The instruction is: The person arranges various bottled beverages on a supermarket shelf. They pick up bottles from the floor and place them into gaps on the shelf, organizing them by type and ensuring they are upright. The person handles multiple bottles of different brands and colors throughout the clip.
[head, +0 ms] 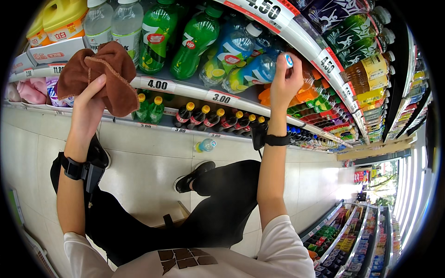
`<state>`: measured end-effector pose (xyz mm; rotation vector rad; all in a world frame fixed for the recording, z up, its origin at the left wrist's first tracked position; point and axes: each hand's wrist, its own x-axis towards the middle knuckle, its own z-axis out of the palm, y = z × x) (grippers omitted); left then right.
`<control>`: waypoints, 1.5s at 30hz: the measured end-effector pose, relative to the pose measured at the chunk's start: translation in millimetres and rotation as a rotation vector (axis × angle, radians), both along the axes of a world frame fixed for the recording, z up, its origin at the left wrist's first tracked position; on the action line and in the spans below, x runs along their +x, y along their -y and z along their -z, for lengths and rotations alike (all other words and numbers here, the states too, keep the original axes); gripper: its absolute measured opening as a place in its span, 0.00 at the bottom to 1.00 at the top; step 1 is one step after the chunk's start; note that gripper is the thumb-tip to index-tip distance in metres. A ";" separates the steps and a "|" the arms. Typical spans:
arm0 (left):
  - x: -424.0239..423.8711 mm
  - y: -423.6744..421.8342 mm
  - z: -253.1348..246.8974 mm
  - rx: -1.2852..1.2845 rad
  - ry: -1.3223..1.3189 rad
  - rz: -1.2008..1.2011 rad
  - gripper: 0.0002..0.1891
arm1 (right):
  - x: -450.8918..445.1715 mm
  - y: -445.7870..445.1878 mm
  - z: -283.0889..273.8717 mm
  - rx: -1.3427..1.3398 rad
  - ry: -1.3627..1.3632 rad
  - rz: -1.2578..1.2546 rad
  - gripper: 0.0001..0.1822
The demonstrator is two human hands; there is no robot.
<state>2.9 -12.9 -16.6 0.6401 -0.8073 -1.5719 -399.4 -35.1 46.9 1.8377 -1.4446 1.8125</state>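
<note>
My left hand holds a crumpled brown cloth in front of the shelf, near two clear bottles with white caps. My right hand grips the capped neck of a blue-labelled 7up bottle, which lies tilted on the shelf. Beside it leans another clear 7up bottle. Green 7up bottles stand to their left. The price rail runs along the shelf edge below the bottles.
A small bottle is on the tiled floor by my foot. Small cola bottles line the lower shelf. An upper shelf rail curves overhead at the right. Yellow detergent jugs stand at the far left. Another stocked shelf is at lower right.
</note>
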 end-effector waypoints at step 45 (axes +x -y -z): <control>-12.6 3.8 5.4 -0.011 0.095 -0.041 0.24 | -39.0 -22.6 173.1 1.910 -0.477 -0.402 0.23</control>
